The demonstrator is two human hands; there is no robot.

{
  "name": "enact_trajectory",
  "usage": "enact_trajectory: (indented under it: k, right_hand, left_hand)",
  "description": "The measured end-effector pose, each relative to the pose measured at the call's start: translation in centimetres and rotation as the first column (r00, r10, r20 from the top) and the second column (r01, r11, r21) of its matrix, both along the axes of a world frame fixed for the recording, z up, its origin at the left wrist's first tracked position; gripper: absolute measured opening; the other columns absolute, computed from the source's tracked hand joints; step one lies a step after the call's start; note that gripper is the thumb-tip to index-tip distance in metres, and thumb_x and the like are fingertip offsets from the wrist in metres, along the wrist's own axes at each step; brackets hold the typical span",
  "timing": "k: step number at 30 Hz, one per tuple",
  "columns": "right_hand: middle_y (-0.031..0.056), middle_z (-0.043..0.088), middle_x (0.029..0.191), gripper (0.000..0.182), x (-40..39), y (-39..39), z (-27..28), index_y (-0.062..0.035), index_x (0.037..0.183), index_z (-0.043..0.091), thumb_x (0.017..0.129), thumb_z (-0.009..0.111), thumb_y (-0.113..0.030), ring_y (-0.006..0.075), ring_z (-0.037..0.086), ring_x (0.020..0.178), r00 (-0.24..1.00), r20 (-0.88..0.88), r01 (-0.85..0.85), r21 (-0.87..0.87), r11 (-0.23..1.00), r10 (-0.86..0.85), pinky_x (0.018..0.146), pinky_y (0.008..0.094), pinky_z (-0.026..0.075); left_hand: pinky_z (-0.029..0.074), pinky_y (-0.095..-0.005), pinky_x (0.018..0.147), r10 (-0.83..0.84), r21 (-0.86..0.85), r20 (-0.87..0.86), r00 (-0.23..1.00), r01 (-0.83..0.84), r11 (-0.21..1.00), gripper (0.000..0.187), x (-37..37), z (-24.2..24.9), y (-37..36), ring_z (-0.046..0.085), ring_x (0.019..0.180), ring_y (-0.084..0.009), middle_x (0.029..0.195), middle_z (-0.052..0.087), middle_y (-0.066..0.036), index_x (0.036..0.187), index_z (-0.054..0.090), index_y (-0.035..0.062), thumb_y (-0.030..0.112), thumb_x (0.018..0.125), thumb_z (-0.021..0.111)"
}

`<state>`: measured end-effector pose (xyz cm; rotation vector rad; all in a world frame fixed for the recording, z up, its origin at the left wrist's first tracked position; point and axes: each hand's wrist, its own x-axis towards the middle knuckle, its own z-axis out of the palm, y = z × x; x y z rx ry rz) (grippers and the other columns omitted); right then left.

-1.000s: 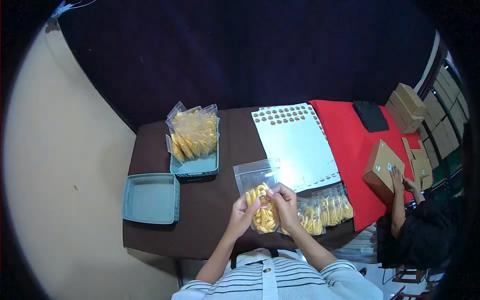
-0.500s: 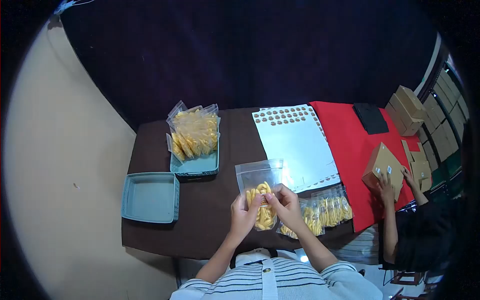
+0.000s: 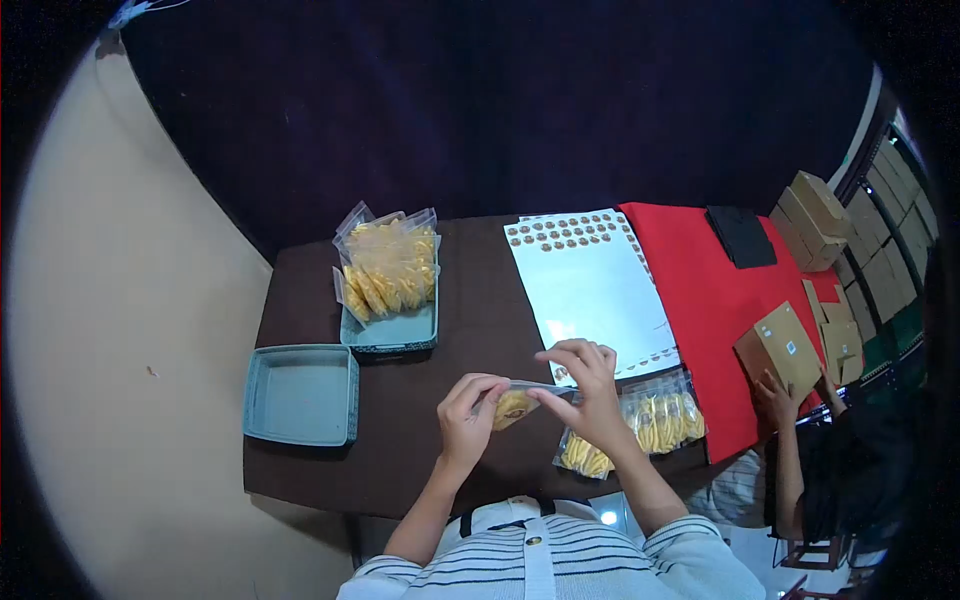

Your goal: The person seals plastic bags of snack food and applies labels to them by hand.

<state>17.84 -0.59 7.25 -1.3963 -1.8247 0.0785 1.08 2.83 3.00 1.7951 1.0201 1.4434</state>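
A clear zip bag [image 3: 513,405] of yellow finger-shaped pieces, with a small round label on its front, hangs tilted before my chest. My left hand [image 3: 465,418] pinches its left top corner between thumb and fingers. At the bag's right end is my right hand [image 3: 598,402], thumb stretched along the top edge and index finger raised well apart from it. Just beyond that hand lies a white sticker sheet [image 3: 590,290] with rows of round brown stickers. Several filled bags [image 3: 655,420] lie in a row to the right, partly covered by my right forearm.
At the back left, a blue-grey basket [image 3: 405,333] holds several filled bags [image 3: 388,265]. A second basket [image 3: 300,395] stands at the left edge. Rightward, a co-worker's hands [image 3: 780,400] hold a cardboard box [image 3: 782,350] over a red cloth [image 3: 690,300], near a black item [image 3: 742,238].
The bag has tipped from facing me to nearly edge-on. My left hand has shifted to its top corner; my right hand has lifted its fingers off the label. The co-worker's box has turned.
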Motion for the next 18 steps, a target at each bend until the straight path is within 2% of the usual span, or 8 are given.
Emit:
enact_trajectory:
  k: [1, 2, 5, 8, 14, 15, 18]
  right_hand:
    - [0.0023, 0.054, 0.087, 0.021, -0.2, 0.1, 0.4, -0.0102, 0.087, 0.059, 0.071, 0.068, -0.021, 0.0172, 0.051, 0.08, 0.994, 0.088, -0.06, -0.005, 0.998, 0.06, 0.079, 0.0319, 0.028]
    - [0.0023, 0.054, 0.087, 0.021, -0.3, 0.4, 0.1, -0.0102, 0.087, 0.059, 0.071, 0.068, -0.021, 0.0172, 0.051, 0.08, 0.995, 0.086, -0.053, -0.005, 0.999, 0.054, 0.079, 0.0319, 0.028]
    - [0.001, 0.051, 0.076, 0.009, -0.8, 1.1, -0.2, -0.0091, 0.074, 0.057, 0.072, 0.064, -0.014, 0.0178, 0.048, 0.071, 0.973, 0.13, -0.194, 0.014, 0.981, 0.19, 0.073, 0.0338, 0.03]
    - [0.0014, 0.051, 0.075, 0.009, -1.1, 0.9, -0.2, -0.009, 0.074, 0.057, 0.072, 0.064, -0.014, 0.0178, 0.048, 0.071, 0.972, 0.076, -0.218, -0.035, 0.975, 0.22, 0.073, 0.0334, 0.03]
    - [0.0016, 0.052, 0.073, 0.01, -0.3, 0.1, 0.0, -0.0084, 0.073, 0.057, 0.072, 0.065, -0.015, 0.0166, 0.048, 0.07, 0.972, 0.057, -0.222, -0.074, 0.972, 0.226, 0.072, 0.0321, 0.03]
    - [0.0016, 0.052, 0.072, 0.011, -0.1, -0.1, -0.1, -0.0081, 0.073, 0.057, 0.072, 0.065, -0.015, 0.0163, 0.048, 0.069, 0.973, 0.052, -0.221, -0.085, 0.972, 0.226, 0.072, 0.0319, 0.03]
    - [0.0016, 0.053, 0.07, 0.01, 0.3, -0.6, -0.2, -0.0077, 0.072, 0.057, 0.072, 0.065, -0.014, 0.0161, 0.048, 0.067, 0.975, 0.043, -0.212, -0.099, 0.972, 0.217, 0.071, 0.0313, 0.031]
  left_hand:
    - [0.045, -0.0238, 0.061, -0.027, 0.028, -0.024, 0.999, 0.027, 0.999, 0.005, 0.2, 0.0, -0.2, 0.058, 0.068, -0.0148, 0.075, 0.061, -0.008, 0.08, 0.061, -0.0015, 0.002, 0.076, 0.063]
    - [0.046, -0.0243, 0.062, -0.053, 0.056, -0.049, 0.997, 0.055, 0.997, 0.005, 0.4, 0.1, -0.4, 0.059, 0.068, -0.0166, 0.075, 0.061, -0.009, 0.08, 0.062, -0.0012, 0.001, 0.076, 0.063]
    - [0.047, -0.0268, 0.062, -0.028, 0.063, -0.069, 0.997, 0.033, 0.997, 0.005, 0.1, 0.1, -0.3, 0.06, 0.069, -0.0192, 0.075, 0.061, -0.01, 0.08, 0.062, 0.0, 0.001, 0.075, 0.063]
    - [0.047, -0.0281, 0.06, 0.027, 0.082, -0.106, 0.994, -0.019, 0.996, 0.005, -0.7, 0.2, -0.3, 0.06, 0.068, -0.0211, 0.074, 0.061, -0.01, 0.079, 0.061, 0.0006, 0.002, 0.075, 0.063]
    - [0.046, -0.0274, 0.058, 0.094, 0.072, -0.07, 0.993, -0.089, 0.993, 0.005, -1.7, 0.4, -0.3, 0.059, 0.065, -0.0206, 0.073, 0.06, -0.01, 0.079, 0.061, -0.0003, 0.002, 0.075, 0.063]
    - [0.045, -0.0243, 0.058, 0.097, 0.052, -0.06, 0.993, -0.094, 0.994, 0.008, -1.9, 0.6, -0.3, 0.057, 0.064, -0.0158, 0.072, 0.059, -0.009, 0.076, 0.059, -0.002, 0.004, 0.077, 0.063]
    - [0.044, -0.024, 0.058, 0.13, 0.096, -0.081, 0.988, -0.122, 0.988, 0.009, -2.7, 0.8, 0.1, 0.056, 0.064, -0.0155, 0.071, 0.059, -0.009, 0.076, 0.058, -0.0025, 0.005, 0.078, 0.062]
